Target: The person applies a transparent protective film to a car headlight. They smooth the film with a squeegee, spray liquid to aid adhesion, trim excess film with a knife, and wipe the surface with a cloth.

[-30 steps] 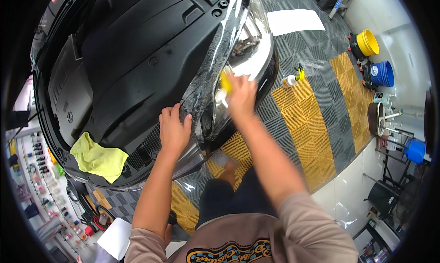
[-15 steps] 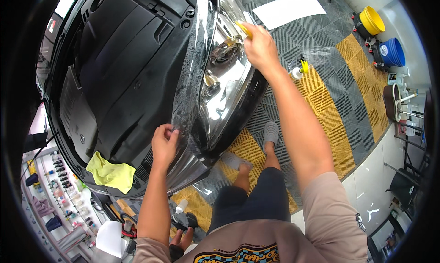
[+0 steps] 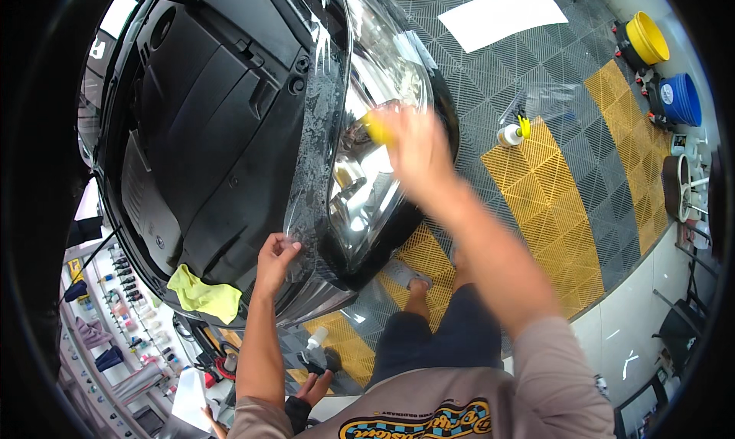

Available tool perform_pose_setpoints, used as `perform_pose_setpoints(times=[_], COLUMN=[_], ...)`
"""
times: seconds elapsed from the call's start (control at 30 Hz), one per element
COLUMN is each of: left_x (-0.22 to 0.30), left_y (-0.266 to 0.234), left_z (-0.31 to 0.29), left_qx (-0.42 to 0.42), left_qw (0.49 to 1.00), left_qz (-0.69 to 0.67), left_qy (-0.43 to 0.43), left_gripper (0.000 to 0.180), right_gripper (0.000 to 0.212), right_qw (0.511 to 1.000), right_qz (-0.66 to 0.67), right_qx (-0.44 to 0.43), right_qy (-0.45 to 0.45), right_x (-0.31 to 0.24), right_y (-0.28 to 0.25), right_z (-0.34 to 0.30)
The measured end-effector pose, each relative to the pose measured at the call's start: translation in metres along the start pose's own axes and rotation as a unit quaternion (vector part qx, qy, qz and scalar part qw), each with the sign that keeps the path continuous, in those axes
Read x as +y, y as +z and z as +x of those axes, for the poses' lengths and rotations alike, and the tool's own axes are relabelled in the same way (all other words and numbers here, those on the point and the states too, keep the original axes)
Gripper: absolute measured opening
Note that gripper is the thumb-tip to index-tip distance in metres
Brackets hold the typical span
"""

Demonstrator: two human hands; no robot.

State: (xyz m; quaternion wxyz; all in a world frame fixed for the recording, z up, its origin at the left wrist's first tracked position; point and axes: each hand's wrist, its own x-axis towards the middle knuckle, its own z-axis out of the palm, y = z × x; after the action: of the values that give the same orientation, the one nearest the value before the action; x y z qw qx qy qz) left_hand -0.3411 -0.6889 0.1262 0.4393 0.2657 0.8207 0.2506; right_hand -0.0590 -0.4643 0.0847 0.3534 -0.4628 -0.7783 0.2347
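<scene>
A car headlight (image 3: 369, 213) lies in front of me with a wet, clear film (image 3: 312, 144) over it. The film reaches past the lamp toward the black engine cover (image 3: 207, 125). My right hand (image 3: 419, 154), smeared by motion, is closed on a yellow squeegee (image 3: 379, 127) over the middle of the headlight. My left hand (image 3: 273, 261) pinches the near edge of the film by the front of the car, thumb and fingertips together. The squeegee's working edge is too blurred to tell whether it touches the film.
A yellow-green cloth (image 3: 204, 293) lies on the car's front edge. On the tiled floor stand a spray bottle (image 3: 509, 135), a white sheet (image 3: 501, 16), a yellow bucket (image 3: 648, 38) and a blue bucket (image 3: 681, 100). Another person's hand (image 3: 315, 387) shows low down, near a white-capped bottle (image 3: 317, 337).
My right hand has brought the squeegee from the headlight's far outer part nearer and inward to its middle. My left hand keeps its pinch on the film. The view has shifted slightly.
</scene>
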Motion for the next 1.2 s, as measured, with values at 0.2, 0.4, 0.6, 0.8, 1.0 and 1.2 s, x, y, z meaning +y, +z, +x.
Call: perform_pose_setpoints(times=[0.2, 0.4, 0.6, 0.8, 1.0, 1.2], left_x=[0.004, 0.011, -0.002, 0.008, 0.003, -0.014], left_y=[0.011, 0.01, 0.007, 0.007, 0.004, -0.007], left_z=[0.009, 0.008, 0.003, 0.005, 0.006, 0.012], left_qx=[0.002, 0.02, 0.01, -0.027, -0.063, -0.076], left_qw=[0.999, 0.998, 1.0, 1.0, 0.997, 0.994], left_qz=[-0.031, -0.035, -0.022, 0.002, 0.027, 0.041], left_qy=[-0.017, -0.042, -0.012, 0.015, 0.047, 0.07], left_gripper=[0.025, 0.023, 0.029, 0.032, 0.035, 0.04], right_gripper=[0.032, 0.049, 0.045, 0.041, 0.058, 0.043], right_qw=[0.994, 0.98, 0.989, 0.994, 0.998, 0.97], right_qz=[-0.104, 0.051, 0.145, 0.037, 0.045, 0.186], right_qx=[-0.02, -0.188, 0.03, 0.086, -0.03, -0.005], right_qy=[-0.018, -0.044, -0.009, 0.057, 0.035, 0.16], right_x=[0.024, -0.066, 0.021, 0.05, -0.088, -0.085], right_y=[0.005, 0.082, 0.021, 0.003, 0.116, 0.098], right_z=[0.09, -0.187, -0.065, 0.022, -0.213, -0.245])
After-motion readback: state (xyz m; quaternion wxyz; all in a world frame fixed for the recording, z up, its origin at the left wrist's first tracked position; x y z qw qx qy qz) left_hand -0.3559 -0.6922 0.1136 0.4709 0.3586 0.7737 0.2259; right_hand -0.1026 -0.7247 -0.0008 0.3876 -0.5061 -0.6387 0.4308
